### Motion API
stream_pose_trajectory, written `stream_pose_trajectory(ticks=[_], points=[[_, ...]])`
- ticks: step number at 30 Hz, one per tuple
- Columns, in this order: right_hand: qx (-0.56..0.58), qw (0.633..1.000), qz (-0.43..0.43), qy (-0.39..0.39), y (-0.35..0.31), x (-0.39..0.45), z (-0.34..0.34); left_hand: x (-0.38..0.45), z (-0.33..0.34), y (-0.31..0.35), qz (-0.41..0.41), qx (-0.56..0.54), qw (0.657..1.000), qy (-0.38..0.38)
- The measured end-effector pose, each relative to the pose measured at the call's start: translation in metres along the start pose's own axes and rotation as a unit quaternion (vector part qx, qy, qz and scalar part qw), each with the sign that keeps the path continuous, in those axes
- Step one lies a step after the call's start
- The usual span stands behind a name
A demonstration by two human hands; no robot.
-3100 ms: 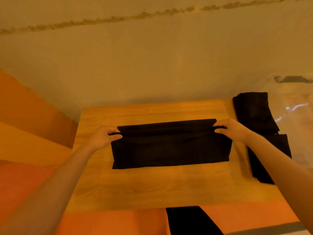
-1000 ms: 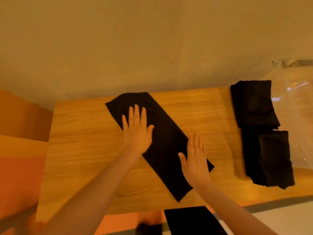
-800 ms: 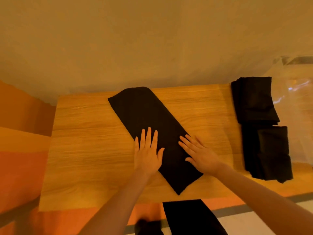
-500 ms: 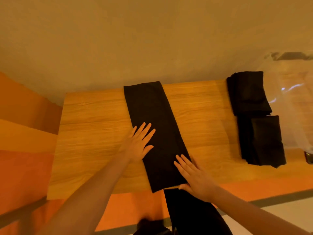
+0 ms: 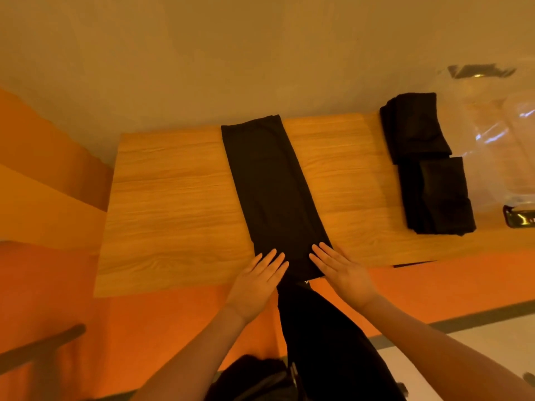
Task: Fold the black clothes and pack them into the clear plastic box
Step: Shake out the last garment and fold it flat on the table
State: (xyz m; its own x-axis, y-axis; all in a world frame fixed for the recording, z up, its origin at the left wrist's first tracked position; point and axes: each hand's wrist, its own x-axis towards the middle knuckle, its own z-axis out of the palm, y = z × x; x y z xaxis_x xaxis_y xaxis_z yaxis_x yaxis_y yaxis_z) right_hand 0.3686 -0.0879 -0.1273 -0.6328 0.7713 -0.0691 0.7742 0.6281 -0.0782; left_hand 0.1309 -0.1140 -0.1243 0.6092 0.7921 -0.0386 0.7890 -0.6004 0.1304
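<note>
- Long black cloth strip (image 5: 272,192), matte and smooth, spans the wood-grain tabletop (image 5: 173,204) from far edge to near edge.
- Left hand (image 5: 256,282) and right hand (image 5: 341,273), fingers straight, press flat on its near end.
- Two folded black clothes (image 5: 425,166) sit beside the clear plastic box (image 5: 498,134); bare wood lies left.

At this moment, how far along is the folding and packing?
Done: two folded black garments sit at the table's right end. In hand: the left hand and right hand lie flat at the near end of a long black strip. Left: further folds, then packing everything into the clear plastic box.
</note>
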Motion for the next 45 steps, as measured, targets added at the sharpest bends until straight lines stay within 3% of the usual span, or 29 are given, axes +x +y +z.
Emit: stream_pose_trajectory(ticks=[3, 5, 9, 13, 15, 17, 21, 24, 29, 33, 39, 45], points=[[-0.032, 0.997, -0.015, 0.069, 0.000, -0.001, -0.001, 0.004, -0.013, -0.005, -0.008, -0.045, 0.999, 0.011], [-0.016, 0.997, -0.015, 0.071, -0.001, -0.001, -0.006, 0.004, -0.024, -0.006, -0.037, -0.116, 0.993, -0.005], [0.194, 0.979, 0.052, 0.022, -0.003, 0.006, -0.042, -0.002, -0.047, -0.005, -0.195, -0.295, 0.934, -0.052], [0.349, 0.915, 0.159, -0.123, -0.006, 0.011, -0.081, -0.008, -0.069, -0.010, -0.254, -0.443, 0.856, -0.080], [0.412, 0.884, 0.174, -0.137, -0.005, 0.017, -0.097, -0.011, -0.077, -0.015, -0.271, -0.460, 0.841, -0.080], [0.478, 0.847, 0.199, -0.121, -0.001, 0.028, -0.108, -0.007, -0.089, -0.023, -0.298, -0.474, 0.827, -0.053], [0.622, 0.732, 0.276, -0.037, 0.012, 0.061, -0.122, 0.014, -0.113, -0.047, -0.338, -0.554, 0.760, 0.019], [0.661, 0.684, 0.306, 0.029, 0.018, 0.099, -0.126, 0.040, -0.122, -0.071, -0.353, -0.569, 0.739, 0.077], [0.631, 0.704, 0.323, 0.040, 0.046, 0.172, -0.120, 0.093, -0.126, -0.122, -0.383, -0.548, 0.733, 0.128], [0.609, 0.723, 0.324, 0.029, 0.078, 0.225, -0.104, 0.136, -0.114, -0.161, -0.407, -0.510, 0.748, 0.117], [0.544, 0.765, 0.345, 0.000, 0.104, 0.268, -0.067, 0.179, -0.073, -0.199, -0.481, -0.490, 0.721, 0.093], [0.466, 0.817, 0.332, 0.076, 0.100, 0.265, -0.051, 0.187, -0.056, -0.204, -0.510, -0.395, 0.754, 0.125]])
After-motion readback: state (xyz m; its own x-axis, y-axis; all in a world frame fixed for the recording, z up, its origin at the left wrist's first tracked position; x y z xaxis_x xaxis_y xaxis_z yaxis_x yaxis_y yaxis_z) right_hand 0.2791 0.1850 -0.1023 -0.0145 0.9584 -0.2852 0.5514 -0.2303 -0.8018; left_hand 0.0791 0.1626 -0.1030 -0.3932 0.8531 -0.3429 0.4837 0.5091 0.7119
